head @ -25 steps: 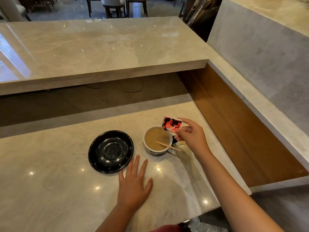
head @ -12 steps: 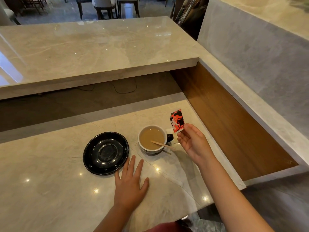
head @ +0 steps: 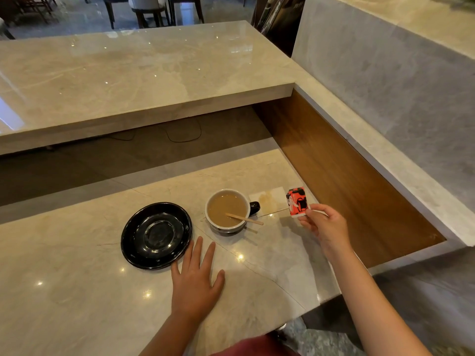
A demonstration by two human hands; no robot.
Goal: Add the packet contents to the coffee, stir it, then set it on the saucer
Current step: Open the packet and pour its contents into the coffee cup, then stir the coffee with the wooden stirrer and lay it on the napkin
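Our right hand (head: 324, 226) pinches the red packet (head: 297, 201) right of the coffee cup (head: 227, 210); left hand (head: 194, 283) rests flat near it. Next, we should grasp the stirrer (head: 244, 218) steadily; saucer (head: 156, 235) waits left.

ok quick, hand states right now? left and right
Left hand: open, flat on the counter beside the saucer, holding nothing.
Right hand: closed on the red packet, held right of the coffee cup.
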